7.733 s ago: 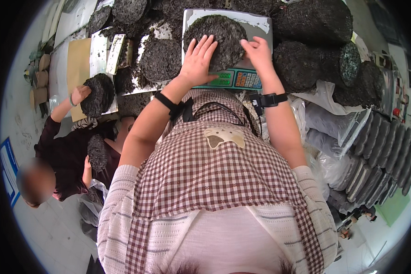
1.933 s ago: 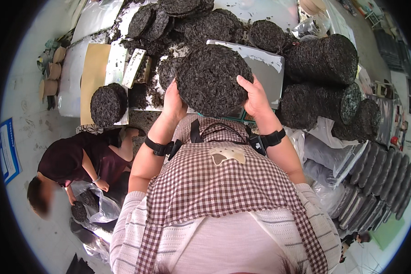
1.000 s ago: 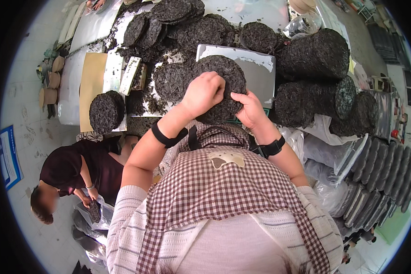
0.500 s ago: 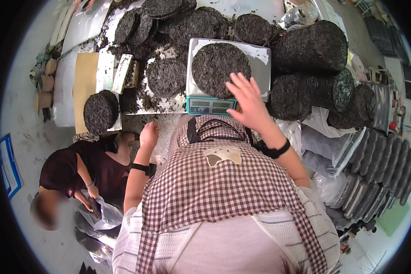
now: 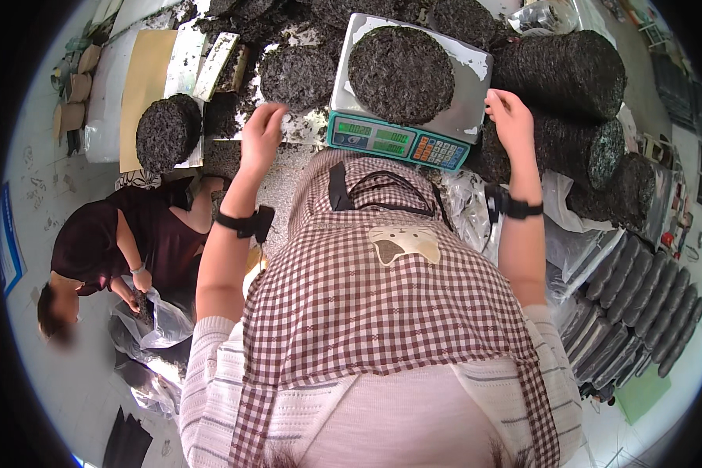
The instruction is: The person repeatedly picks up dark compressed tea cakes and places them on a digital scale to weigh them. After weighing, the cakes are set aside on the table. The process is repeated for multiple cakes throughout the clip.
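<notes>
A round, dark cake of dried seaweed (image 5: pixel 402 76) lies flat on the metal plate of a teal digital scale (image 5: pixel 404 140), whose display is lit. Just off the right edge of that plate is my right hand (image 5: pixel 513 121), fingers curled together; anything in them is hidden or too small to make out. My left hand (image 5: pixel 262 139) hovers left of the scale near another seaweed cake (image 5: pixel 295 76). Its fingers are drawn together, slightly blurred, and nothing shows in them. Neither hand touches the cake on the scale.
Thick seaweed rolls (image 5: pixel 561 74) lie right of the scale. A short seaweed stack (image 5: pixel 168 132) sits at the table's left edge. Packed dark bundles (image 5: pixel 639 292) are piled lower right. A co-worker (image 5: pixel 125 242) at lower left handles seaweed and a clear bag (image 5: pixel 168 318).
My right hand has left the seaweed cake and moved right, past the scale's edge, its fingers curling. My left hand has risen toward the table. The scale looks tilted as the view shifts.
</notes>
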Demonstrator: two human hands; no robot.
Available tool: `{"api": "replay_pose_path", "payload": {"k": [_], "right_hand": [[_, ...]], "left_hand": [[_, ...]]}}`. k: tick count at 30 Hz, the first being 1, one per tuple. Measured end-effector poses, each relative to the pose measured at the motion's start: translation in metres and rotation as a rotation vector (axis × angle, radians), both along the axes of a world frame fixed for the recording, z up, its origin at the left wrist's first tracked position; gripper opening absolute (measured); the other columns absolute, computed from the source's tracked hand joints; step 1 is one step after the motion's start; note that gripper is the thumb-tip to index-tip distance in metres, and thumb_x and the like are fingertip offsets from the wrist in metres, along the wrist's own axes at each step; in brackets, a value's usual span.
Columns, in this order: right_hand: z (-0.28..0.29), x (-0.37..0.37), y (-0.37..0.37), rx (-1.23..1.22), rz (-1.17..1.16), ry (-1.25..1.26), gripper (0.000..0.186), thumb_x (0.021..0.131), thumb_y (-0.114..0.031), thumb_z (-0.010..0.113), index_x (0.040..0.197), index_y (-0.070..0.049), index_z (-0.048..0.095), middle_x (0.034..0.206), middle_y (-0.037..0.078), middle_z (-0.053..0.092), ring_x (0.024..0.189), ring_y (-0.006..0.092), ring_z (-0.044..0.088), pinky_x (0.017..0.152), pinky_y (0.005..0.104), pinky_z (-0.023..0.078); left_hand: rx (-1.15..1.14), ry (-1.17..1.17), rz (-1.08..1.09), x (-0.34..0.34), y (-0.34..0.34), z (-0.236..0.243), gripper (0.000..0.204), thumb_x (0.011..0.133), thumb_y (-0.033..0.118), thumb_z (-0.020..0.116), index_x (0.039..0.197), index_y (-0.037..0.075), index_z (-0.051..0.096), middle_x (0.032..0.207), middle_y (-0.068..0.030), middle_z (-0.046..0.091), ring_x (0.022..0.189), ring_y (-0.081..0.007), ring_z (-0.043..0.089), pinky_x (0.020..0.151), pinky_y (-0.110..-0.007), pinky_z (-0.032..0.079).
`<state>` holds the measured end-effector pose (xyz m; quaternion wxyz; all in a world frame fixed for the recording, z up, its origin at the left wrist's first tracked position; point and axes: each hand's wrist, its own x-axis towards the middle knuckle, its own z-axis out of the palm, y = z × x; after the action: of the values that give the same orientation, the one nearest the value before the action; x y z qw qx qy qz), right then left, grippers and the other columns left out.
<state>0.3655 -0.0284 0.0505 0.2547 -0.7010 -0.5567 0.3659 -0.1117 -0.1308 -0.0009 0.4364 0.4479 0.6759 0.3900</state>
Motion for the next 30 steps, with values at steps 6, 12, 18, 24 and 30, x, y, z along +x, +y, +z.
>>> {"api": "replay_pose_path", "payload": {"k": [6,12,18,24,30], "right_hand": [[-0.022,-0.068,0.037,-0.184,0.108,-0.371,0.060,0.092,-0.056,0.070,0.105,0.002,0.075,0.101,0.026,0.074,0.100,0.0378,0.073,0.092,0.0453,0.055],[-0.060,-0.104,-0.008,0.070,-0.205,0.505,0.050,0.094,-0.019,0.078,0.130,0.006,0.052,0.119,0.019,0.067,0.109,0.0269,0.067,0.093,0.0420,0.055],[-0.012,-0.106,0.030,0.035,-0.296,1.090,0.040,0.098,-0.006,0.071,0.133,0.001,0.054,0.128,0.012,0.065,0.116,0.0224,0.065,0.100,0.0405,0.055],[-0.003,-0.054,0.152,-0.114,-0.518,1.091,0.055,0.098,-0.028,0.074,0.134,0.009,0.052,0.129,0.020,0.065,0.115,0.0323,0.068,0.097,0.0447,0.058],[0.046,0.034,-0.009,0.094,-0.191,0.384,0.030,0.103,-0.019,0.067,0.124,0.003,0.064,0.118,0.017,0.072,0.101,0.0232,0.074,0.089,0.0366,0.061]], "left_hand": [[0.156,0.429,-0.372,0.105,0.074,0.001,0.046,0.098,0.024,0.068,0.138,0.007,0.053,0.086,-0.0174,0.071,0.078,-0.0390,0.069,0.070,-0.050,0.055],[0.159,0.437,-0.425,0.115,0.059,-0.005,0.057,0.098,0.015,0.069,0.149,0.009,0.043,0.077,-0.0140,0.063,0.071,-0.0388,0.065,0.065,-0.047,0.051],[0.084,-0.380,-0.013,0.063,0.045,0.013,0.018,0.105,0.009,0.063,0.122,0.005,0.067,0.074,0.0009,0.061,0.063,-0.0080,0.054,0.058,-0.026,0.046],[-0.146,-0.437,0.181,-0.008,0.052,-0.055,0.016,0.107,0.014,0.059,0.114,0.002,0.069,0.081,0.0020,0.063,0.066,-0.0070,0.057,0.057,-0.023,0.044],[-0.302,-0.541,0.113,-0.041,0.041,-0.094,0.023,0.110,0.027,0.054,0.113,0.009,0.068,0.066,0.0083,0.040,0.053,-0.0023,0.034,0.046,-0.022,0.026]]}}
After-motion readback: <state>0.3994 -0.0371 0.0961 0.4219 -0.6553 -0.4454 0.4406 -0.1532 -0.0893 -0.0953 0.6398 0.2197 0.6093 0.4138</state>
